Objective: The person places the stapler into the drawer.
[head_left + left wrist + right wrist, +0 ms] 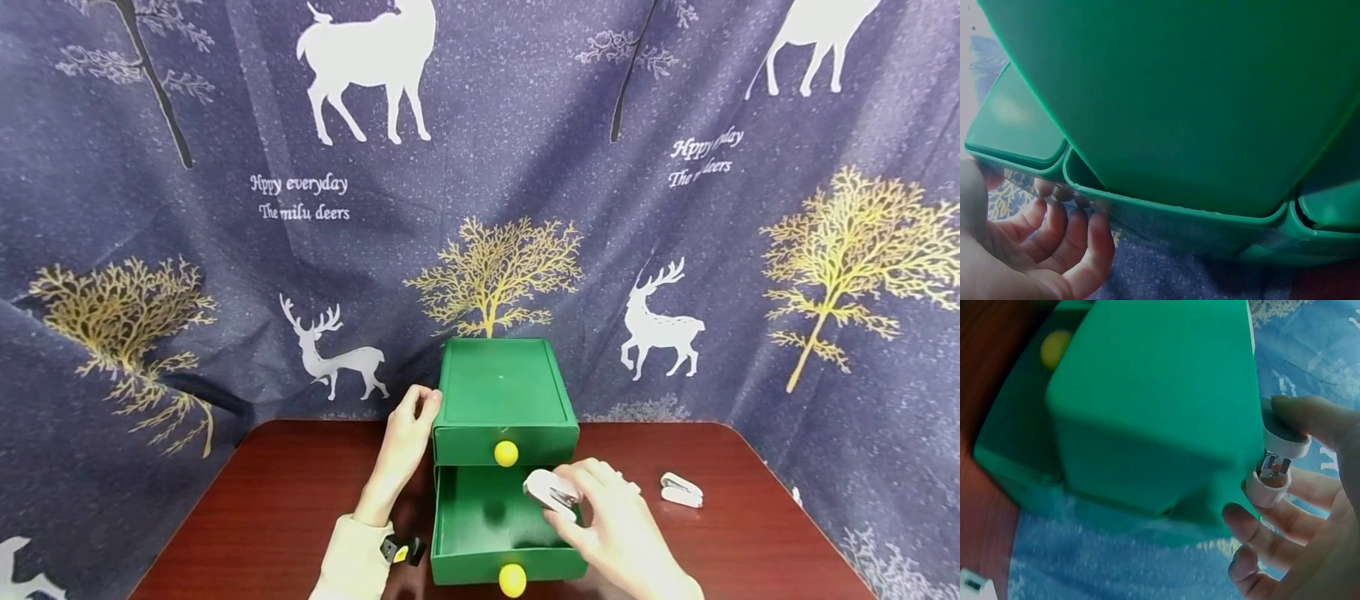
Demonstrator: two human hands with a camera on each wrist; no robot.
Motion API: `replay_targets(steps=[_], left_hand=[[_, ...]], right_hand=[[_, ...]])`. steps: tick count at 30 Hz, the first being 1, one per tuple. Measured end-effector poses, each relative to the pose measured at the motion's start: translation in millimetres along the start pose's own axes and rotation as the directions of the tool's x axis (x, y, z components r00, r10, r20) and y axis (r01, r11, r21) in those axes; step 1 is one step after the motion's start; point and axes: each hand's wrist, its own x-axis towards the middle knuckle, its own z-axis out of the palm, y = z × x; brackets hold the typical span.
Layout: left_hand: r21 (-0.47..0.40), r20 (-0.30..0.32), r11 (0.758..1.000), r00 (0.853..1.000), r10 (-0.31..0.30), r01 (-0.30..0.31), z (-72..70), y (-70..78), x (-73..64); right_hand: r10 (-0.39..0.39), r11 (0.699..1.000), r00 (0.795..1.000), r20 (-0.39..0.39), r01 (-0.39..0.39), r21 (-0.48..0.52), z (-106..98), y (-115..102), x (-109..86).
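A green drawer cabinet stands on the table, its lower drawer pulled out and its upper drawer closed. Both drawers have round yellow knobs. My left hand is at the cabinet's left side near the back; in the left wrist view its curled fingers hold the cabinet's edge. Over the right part of the pulled-out drawer, my right hand pinches a small white stapler. The right wrist view shows this stapler between thumb and fingers, its metal inside visible.
A second white stapler lies on the reddish-brown table, right of the cabinet. Behind the table hangs a dark blue cloth printed with deer and trees. A black device with a yellow mark sits at the left wrist.
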Motion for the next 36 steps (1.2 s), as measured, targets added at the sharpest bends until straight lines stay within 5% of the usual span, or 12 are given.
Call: replay_targets(steps=[7, 17, 24, 31, 36], left_hand=[[-0.008, 0.008, 1.000, 1.000, -0.008, 0.008, -0.1, -1.0, 1.0], [0.005, 0.003, 1.000, 1.000, 0.011, -0.011, -0.1, 2.2, 1.4], [0.000, 0.008, 1.000, 1.000, -0.009, 0.009, -0.3, 1.5, 1.5], [0.006, 0.004, 1.000, 1.000, -0.011, 0.011, -1.0, 0.9, 0.9], [0.006, 0.000, 1.000, 1.000, -0.004, 0.004, -0.4, 0.3, 0.3]], right_hand=[[-0.026, 1.000, 1.000, 0.004, 0.026, -0.017, 19.2, -15.2, 7.1], [0.107, 0.994, 0.991, 0.080, -0.105, -0.022, 31.8, -34.8, 13.4], [0.197, 0.980, 0.957, 0.215, -0.192, -0.041, 42.5, -52.5, 18.7], [0.243, 0.970, 0.934, 0.262, -0.234, -0.065, 54.0, -62.3, 23.5], [0.280, 0.953, 0.885, 0.372, -0.302, 0.000, 59.9, -65.5, 27.8]])
